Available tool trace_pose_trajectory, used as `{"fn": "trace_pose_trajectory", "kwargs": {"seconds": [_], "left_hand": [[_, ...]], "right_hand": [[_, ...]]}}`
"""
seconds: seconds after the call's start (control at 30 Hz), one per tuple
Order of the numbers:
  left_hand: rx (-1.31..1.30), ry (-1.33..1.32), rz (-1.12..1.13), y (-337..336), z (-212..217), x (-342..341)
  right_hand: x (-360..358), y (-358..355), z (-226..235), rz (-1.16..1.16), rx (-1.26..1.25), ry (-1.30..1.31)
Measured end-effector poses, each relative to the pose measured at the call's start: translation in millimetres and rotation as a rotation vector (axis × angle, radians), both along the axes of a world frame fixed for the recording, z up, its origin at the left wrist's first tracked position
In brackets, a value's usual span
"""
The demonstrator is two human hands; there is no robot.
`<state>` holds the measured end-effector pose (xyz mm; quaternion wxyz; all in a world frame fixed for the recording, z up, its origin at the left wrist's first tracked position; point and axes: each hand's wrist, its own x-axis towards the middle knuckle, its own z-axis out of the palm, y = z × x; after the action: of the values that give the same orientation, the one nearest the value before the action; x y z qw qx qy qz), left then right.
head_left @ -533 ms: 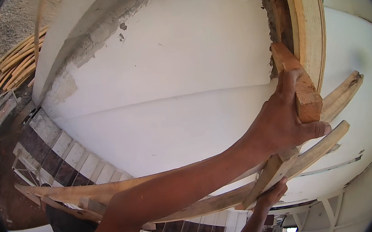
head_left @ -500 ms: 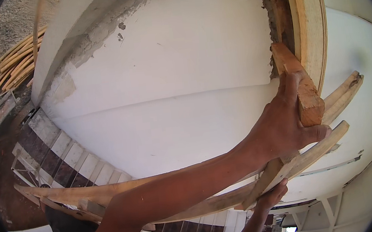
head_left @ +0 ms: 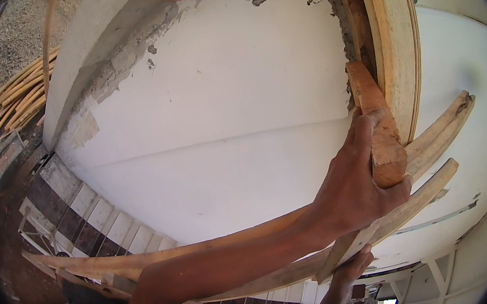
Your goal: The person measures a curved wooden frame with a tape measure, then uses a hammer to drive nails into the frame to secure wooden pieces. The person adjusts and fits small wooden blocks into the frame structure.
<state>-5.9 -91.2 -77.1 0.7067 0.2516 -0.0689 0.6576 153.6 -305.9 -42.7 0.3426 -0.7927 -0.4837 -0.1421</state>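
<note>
Reddish-brown wood, and it's the block in the left hand, grip wrapped snugly, thumb at the lower end! Just above that grip, its top sits by the timber frame; steadying it looks like the step, calling for firm hold next. Below, the right hand touches the ladder, closure unclear.

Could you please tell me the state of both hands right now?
Left hand: closed, holding a wooden block.
Right hand: against a wooden board; grip cannot be told.
</note>
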Motion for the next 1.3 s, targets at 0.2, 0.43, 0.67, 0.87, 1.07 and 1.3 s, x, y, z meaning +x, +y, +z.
{"fn": "trace_pose_trajectory", "kwargs": {"seconds": [0.2,0.43,0.67,0.87,1.07,1.3], "left_hand": [[0.048,0.124,0.132,1.8,-8.6,-2.1],[0.088,0.069,-0.071,8.7,8.1,-10.3],[0.04,0.126,0.147,7.3,6.4,-4.2],[0.024,-0.05,-0.023,-0.3,16.5,-6.3],[-0.048,0.231,0.14,-16.3,34.9,-29.4],[-0.082,0.41,0.621,-99.9,19.3,-90.3]], "right_hand": [[-8.0,3.5,1.7,0.033,-0.003,0.001],[-3.8,12.4,-5.7,-0.033,0.075,-0.208],[-16.0,28.3,-4.7,0.134,-0.026,-0.32],[-32.8,30.1,9.4,0.289,-0.061,-0.131],[-42.3,28.6,16.4,0.186,-0.01,-0.162],[-44.7,24.1,23.6,0.193,0.038,-0.173]]}}
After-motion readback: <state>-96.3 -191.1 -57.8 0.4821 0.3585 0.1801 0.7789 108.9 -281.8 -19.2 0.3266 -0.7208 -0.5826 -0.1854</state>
